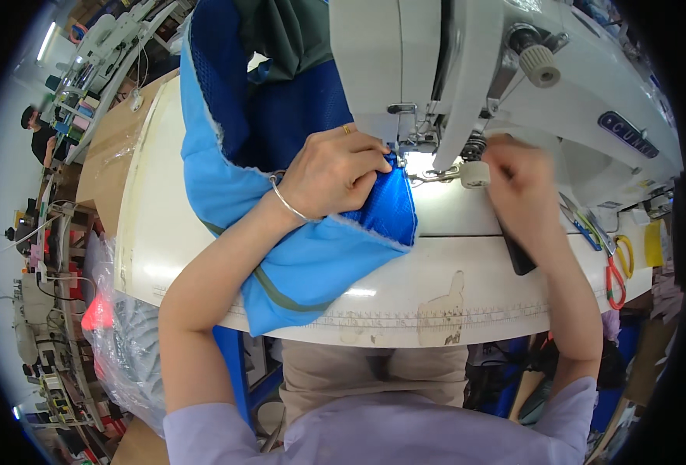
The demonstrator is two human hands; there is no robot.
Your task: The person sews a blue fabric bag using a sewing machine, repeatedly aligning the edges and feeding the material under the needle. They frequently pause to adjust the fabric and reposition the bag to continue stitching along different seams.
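Observation:
My left hand point(333, 174) is closed on the edge of a blue fabric piece point(389, 203), its fingertips right beside the presser foot point(402, 157). The fabric has a light blue outer side point(304, 260) with a green stripe and a shiny darker blue mesh inside. It is bunched across the table left of the needle area. The sewing machine point(389, 62) stands over it, its lamp lighting the plate. My right hand point(522, 186) is raised beside the white knob point(475, 174) at the machine, off the fabric. Motion smears its fingers, and I cannot tell what they hold.
A dark flat object point(519, 252) lies below my right wrist. Scissors with red handles point(615, 283) and a yellow-handled tool point(626, 257) rest at the table's right. A printed ruler point(389, 318) follows the near edge. Far left are a person point(42, 139) and more machines.

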